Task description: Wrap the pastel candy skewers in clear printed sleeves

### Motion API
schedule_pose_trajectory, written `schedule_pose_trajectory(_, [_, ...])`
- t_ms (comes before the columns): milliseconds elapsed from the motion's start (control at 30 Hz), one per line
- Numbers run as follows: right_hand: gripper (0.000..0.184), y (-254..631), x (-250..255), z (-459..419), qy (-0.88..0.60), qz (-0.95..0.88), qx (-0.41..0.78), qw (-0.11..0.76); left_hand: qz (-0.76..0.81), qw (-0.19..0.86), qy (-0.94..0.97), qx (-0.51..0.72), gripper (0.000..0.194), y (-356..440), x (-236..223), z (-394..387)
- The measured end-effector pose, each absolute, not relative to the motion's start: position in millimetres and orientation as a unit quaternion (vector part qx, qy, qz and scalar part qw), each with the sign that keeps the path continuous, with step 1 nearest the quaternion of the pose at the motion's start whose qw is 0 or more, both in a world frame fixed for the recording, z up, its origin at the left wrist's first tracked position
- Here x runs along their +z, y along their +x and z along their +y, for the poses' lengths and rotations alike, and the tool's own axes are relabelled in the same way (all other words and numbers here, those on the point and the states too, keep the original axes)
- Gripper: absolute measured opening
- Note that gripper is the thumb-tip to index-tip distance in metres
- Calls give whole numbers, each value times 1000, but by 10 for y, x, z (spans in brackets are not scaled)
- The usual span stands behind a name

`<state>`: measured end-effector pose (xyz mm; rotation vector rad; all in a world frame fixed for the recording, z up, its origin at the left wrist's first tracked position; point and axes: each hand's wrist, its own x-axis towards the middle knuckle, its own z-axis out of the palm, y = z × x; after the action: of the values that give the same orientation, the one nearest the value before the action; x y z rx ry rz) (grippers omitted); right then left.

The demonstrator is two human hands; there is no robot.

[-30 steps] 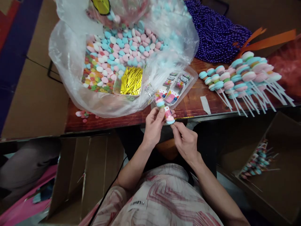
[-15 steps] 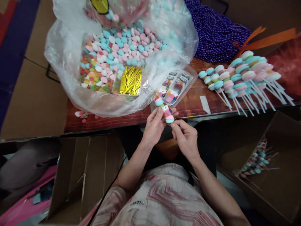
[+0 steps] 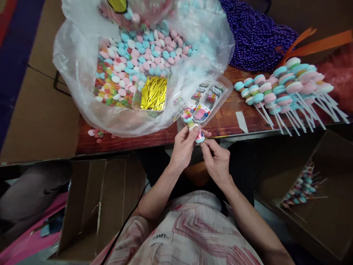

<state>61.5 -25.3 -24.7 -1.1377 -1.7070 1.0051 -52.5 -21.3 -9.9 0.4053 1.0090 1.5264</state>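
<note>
Just over the table's front edge, my left hand (image 3: 183, 149) grips a candy skewer (image 3: 200, 137) of stacked blue, pink, white and green pieces. It seems to be in a clear printed wrapper. My right hand (image 3: 217, 160) pinches at the skewer's lower end, thumb and finger pressed together; the stick or wrapper end there is hidden. Behind my hands lies a clear plastic tray (image 3: 230, 87) with printed bags (image 3: 211, 99) in it. Gold twist ties (image 3: 153, 94) fill a small clear box to the left.
A large plastic bag (image 3: 71, 99) lies open with loose candies (image 3: 135, 66). Finished-looking candy skewers (image 3: 286, 88) are piled at the table's right, near purple bead strings (image 3: 256, 40). Below stand cardboard boxes, one at left (image 3: 110, 206) and one at right (image 3: 328, 206) holding wrapped skewers (image 3: 303, 187).
My left thumb has shifted down and right along the skewer, covering more of its middle. The right hand keeps its pinch at the lower end. The view has shifted slightly.
</note>
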Motion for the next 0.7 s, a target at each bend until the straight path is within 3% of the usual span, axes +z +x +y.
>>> schedule_pose_trajectory(133, [20,606,-279,-258,-459,-655,427,422,425,609,164,649,39,-520,-87,-211])
schedule_pose_trajectory(333, [18,564,-262,-260,-456,-677,365,448,414,600,161,665,36,-461,-109,-214])
schedule_pose_trajectory(567, [20,505,-300,-253,-478,-633,404,456,425,611,163,648,32,-436,-106,-252])
schedule_pose_trajectory(700, [18,520,-291,-240,-475,-662,338,471,395,646,143,637,28,-455,-74,-257])
